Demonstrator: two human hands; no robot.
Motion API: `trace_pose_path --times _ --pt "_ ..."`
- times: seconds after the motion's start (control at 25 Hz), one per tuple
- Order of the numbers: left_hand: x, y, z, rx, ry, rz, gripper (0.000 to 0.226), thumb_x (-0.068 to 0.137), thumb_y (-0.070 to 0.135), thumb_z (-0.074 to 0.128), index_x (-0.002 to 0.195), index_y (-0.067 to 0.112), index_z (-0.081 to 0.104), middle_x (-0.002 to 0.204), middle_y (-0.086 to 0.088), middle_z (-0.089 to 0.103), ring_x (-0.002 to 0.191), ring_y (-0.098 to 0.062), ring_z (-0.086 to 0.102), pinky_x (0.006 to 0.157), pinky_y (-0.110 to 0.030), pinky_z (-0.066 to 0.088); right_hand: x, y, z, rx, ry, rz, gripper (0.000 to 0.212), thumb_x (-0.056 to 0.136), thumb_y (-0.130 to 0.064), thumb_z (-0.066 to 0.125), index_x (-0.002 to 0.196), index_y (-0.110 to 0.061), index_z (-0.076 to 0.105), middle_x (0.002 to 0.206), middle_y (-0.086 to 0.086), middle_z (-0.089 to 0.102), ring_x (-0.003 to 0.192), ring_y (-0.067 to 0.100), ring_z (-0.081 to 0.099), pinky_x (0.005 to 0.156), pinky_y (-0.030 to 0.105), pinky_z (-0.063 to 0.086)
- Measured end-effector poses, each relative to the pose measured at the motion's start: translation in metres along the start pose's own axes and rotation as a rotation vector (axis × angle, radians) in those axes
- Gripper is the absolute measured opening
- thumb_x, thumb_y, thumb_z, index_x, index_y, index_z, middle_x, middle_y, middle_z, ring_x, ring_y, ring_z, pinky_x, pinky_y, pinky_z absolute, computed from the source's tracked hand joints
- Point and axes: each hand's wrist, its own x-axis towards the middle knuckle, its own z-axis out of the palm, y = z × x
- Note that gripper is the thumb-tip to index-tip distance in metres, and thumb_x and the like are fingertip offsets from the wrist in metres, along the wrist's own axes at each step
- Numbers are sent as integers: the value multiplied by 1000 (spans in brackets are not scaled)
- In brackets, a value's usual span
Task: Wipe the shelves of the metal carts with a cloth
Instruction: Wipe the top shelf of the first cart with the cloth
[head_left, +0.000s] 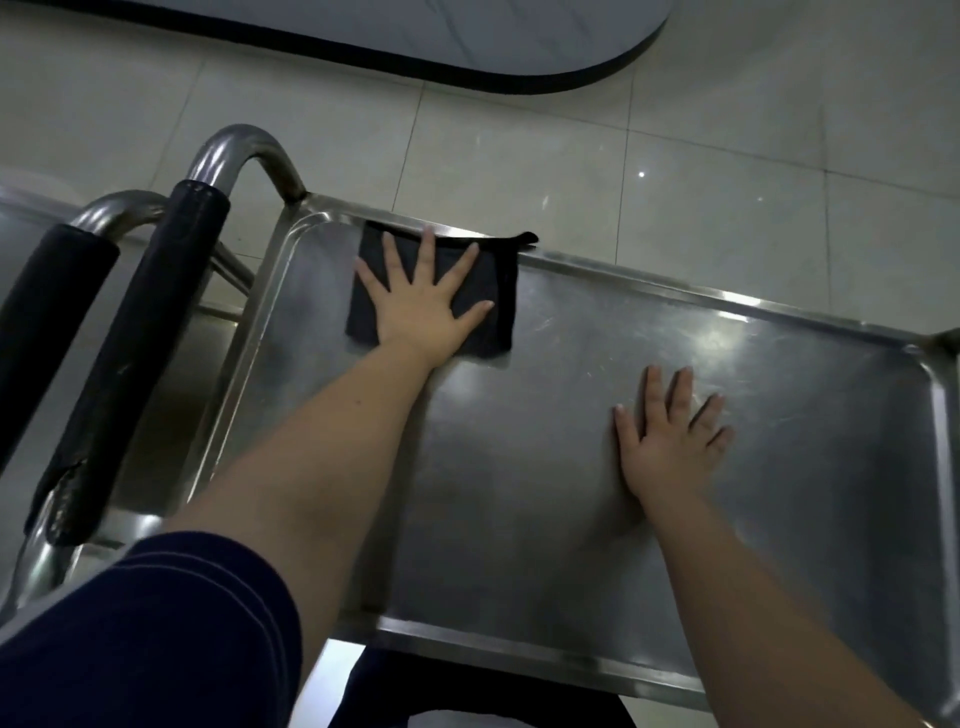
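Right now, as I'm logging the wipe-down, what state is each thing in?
shelf: shiny, lightly scratched.
cloth: spread flat against the far rim, one corner over it.
left hand: open, fingers spread, pressing the cloth.
right hand: open, flat on the shelf.
handle grip: torn at the near end.

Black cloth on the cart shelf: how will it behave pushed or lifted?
Probably floppy: a corner of the black cloth droops over the far rim of the shelf, so lifted it should hang limp. Likely light; it lies thin and flat under the left hand. It should slide easily on the glossy steel, perhaps bunching unless pressed flat.
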Motion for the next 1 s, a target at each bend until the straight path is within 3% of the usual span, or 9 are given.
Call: trace_pose_path --times 0.32,0.52,1.0 --pt "-13 123 18 -18 14 7 76 80 84 5 149 54 -7 164 -5 -13 144 -48 -15 104 -74 -14 20 49 -17 -32 -35 -94 61 96 -64 16 151 -48 -5 163 -11 -9 149 33 -10 115 59 -5" --pt "-13 176 22 -15 3 30 76 80 85 5 149 54 -8 163 -4 -16 144 -48 -16 105 -74 -12 33 122 -19 33 -24 26 62 95 -66 14 150 -49 -10 161 -14 -18 147 35 -16 113 66 -5" --pt "-5 324 44 15 7 257 73 80 83 5 147 56 -8 164 -3 -12 144 -47 -18 102 -74 -15 51 150 -17 43 46 8 67 95 -64 13 151 -39 -13 161 -8 -20 145 37 -22 109 70 -11"
